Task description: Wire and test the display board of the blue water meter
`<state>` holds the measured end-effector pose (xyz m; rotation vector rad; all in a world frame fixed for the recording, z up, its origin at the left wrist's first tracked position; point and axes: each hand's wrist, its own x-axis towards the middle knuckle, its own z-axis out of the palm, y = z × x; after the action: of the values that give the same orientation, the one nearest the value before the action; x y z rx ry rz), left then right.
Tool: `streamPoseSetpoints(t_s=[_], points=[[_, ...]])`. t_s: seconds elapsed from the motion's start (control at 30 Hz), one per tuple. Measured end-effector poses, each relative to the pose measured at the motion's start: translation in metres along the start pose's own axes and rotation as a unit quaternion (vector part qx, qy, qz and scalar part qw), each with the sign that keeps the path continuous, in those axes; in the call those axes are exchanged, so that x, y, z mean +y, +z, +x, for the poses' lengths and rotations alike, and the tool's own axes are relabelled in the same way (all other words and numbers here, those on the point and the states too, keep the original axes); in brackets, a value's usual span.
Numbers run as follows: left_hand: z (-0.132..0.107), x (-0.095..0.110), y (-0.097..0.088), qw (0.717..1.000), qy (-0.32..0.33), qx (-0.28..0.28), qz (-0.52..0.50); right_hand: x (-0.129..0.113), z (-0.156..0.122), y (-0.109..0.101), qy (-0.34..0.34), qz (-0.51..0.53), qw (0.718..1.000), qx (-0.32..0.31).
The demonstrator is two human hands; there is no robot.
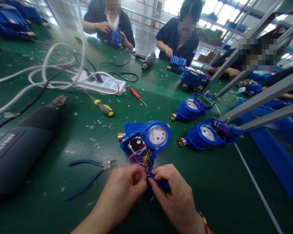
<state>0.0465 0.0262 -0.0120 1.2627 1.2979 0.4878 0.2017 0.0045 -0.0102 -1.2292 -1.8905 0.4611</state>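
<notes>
A blue water meter lies open on the green table, its round dial up and coloured wires spilling from its housing. My left hand is closed in a pinch at the near end of those wires. My right hand is closed round a small blue part attached to the wires. Both hands meet just below the meter.
Blue-handled pliers lie left of my hands, a dark heat gun further left. Two screwdrivers, a white power strip and cables sit behind. More blue meters stand right. Other people work across the table. Grey rack bars cross the right.
</notes>
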Motion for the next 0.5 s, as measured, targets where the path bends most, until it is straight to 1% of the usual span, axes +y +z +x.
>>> streamPoseSetpoints(t_s=[0.17,0.33,0.5], points=[[-0.003,-0.004,0.011,0.997,-0.014,0.039,-0.062,0.0,-0.002,-0.002,0.007,0.008,1.0,0.003],[-0.004,-0.006,0.017,0.991,-0.024,0.071,-0.108,0.001,-0.002,-0.003,0.012,0.01,1.0,0.009],[-0.005,-0.011,0.019,0.989,-0.018,0.074,-0.126,0.001,-0.003,-0.002,0.019,0.013,1.0,0.01]])
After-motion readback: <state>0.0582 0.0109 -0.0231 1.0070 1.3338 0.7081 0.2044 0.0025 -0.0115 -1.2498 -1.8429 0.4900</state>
